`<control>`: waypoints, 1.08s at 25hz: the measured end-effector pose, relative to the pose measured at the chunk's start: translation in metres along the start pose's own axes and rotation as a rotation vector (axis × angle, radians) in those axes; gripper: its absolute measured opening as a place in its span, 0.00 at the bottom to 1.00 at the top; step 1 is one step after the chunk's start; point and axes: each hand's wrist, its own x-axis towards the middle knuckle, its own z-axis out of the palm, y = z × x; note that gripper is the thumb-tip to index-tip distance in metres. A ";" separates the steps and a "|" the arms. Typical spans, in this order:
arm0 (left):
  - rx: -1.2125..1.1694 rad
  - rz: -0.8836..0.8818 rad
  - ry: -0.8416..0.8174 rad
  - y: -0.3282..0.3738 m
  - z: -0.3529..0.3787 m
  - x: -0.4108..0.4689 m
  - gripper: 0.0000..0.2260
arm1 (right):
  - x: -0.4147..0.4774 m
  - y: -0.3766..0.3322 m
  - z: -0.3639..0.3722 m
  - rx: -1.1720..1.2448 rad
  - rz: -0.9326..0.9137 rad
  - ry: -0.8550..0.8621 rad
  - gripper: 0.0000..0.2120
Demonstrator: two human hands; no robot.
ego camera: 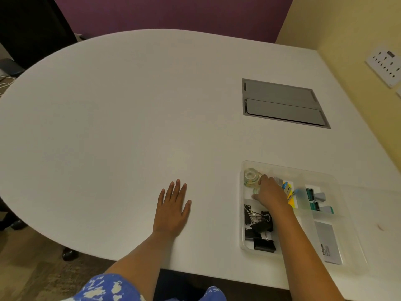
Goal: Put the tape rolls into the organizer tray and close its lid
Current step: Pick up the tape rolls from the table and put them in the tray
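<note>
The big white table (121, 118) fills nearly everything from where I stand, bare but for a grey hatch (282, 103) set flush into it out at two o'clock and the clear organizer tray (355, 242) down at four o'clock, close to the near edge. The tray is open on top; I cannot pick out a lid anywhere, unless the faint clear edge running off to its right is part of one. The left hand (172, 210) lies flat and spread on the table at about six o'clock, holding nothing, well apart from the tray. The right hand (270, 193) is down inside the tray's far-left compartment, fingers curled around a second clear tape roll (256, 190) that peeks out under them; whether it is gripped or just being let go I cannot tell. Just beyond it, at the compartment's eleven o'clock corner, sits another tape roll (251, 176), already in place. Black binder clips (259, 227) fill the compartment nearer me. No rolls show loose on the table, so by my reckoning the loading is about finished, and closing the lid is what remains.
</note>
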 end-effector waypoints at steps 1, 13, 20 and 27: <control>0.003 -0.001 -0.002 0.000 0.000 0.000 0.25 | 0.001 0.000 0.001 0.001 0.004 -0.003 0.27; 0.016 -0.002 -0.005 -0.002 0.003 0.001 0.26 | 0.010 0.003 0.007 -0.111 -0.005 0.010 0.22; 0.020 0.000 -0.011 -0.003 0.003 0.001 0.26 | 0.010 0.003 0.010 -0.140 -0.007 0.080 0.15; 0.002 0.007 -0.042 -0.003 0.001 0.002 0.26 | 0.009 0.003 0.010 -0.097 -0.003 0.083 0.14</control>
